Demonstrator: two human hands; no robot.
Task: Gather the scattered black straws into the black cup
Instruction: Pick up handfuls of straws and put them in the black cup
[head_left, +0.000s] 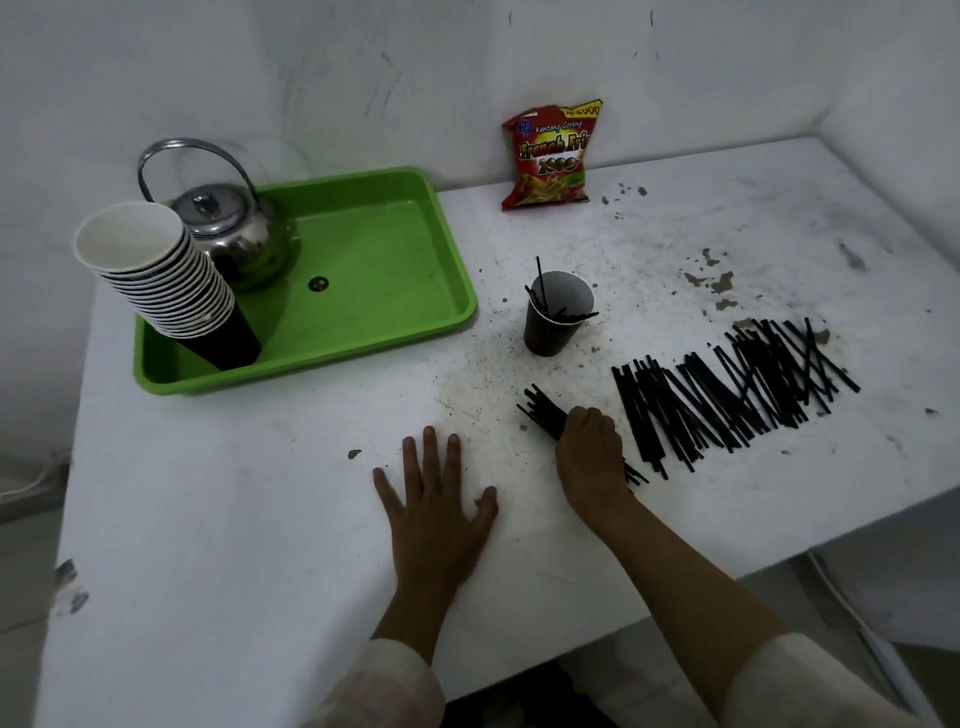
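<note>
Head view: the right hand has its fingers clamped around a bundle of black straws low over the white table; the left hand rests flat, fingers spread. Step in hand: loading a bundle. The next move likely calls for lifting and tipping it into the one black cup, which holds a few straws. Dozens of scattered straws remain, too many to count.

cup behind right hand; loose straws right, tray left.
</note>
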